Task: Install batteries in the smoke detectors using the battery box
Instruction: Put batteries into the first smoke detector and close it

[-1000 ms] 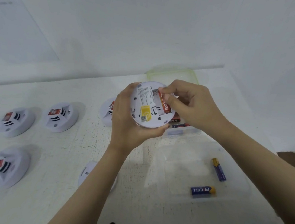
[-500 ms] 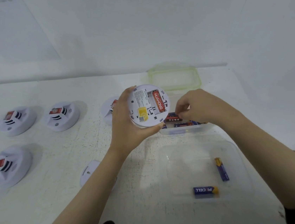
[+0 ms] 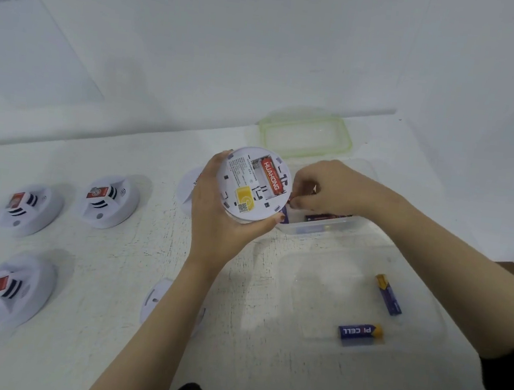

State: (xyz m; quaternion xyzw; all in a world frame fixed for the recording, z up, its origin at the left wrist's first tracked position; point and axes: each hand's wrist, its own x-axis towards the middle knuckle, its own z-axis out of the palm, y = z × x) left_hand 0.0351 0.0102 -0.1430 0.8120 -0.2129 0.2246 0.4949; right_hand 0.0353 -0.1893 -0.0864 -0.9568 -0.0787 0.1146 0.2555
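Note:
My left hand [image 3: 214,219] grips a white round smoke detector [image 3: 252,184] above the table, its back side up. A red battery [image 3: 271,177] lies in the detector's open compartment. My right hand [image 3: 327,186] reaches into the clear battery box [image 3: 319,229] just right of the detector, fingers curled and pinching a red battery [image 3: 293,200] that is mostly hidden. More batteries [image 3: 326,217] lie in the box under that hand.
Three detectors [image 3: 31,207] [image 3: 109,202] [image 3: 11,288] sit face up at the left; another [image 3: 186,186] is behind my left hand. A white disc [image 3: 155,298] lies under my left forearm. A clear tray [image 3: 305,264] holds two purple batteries [image 3: 388,294] [image 3: 360,331]. A green-rimmed lid [image 3: 306,133] lies behind.
My right hand left the red battery seated in the detector and moved right and down into the battery box, where it now pinches another battery. My left hand kept holding the detector.

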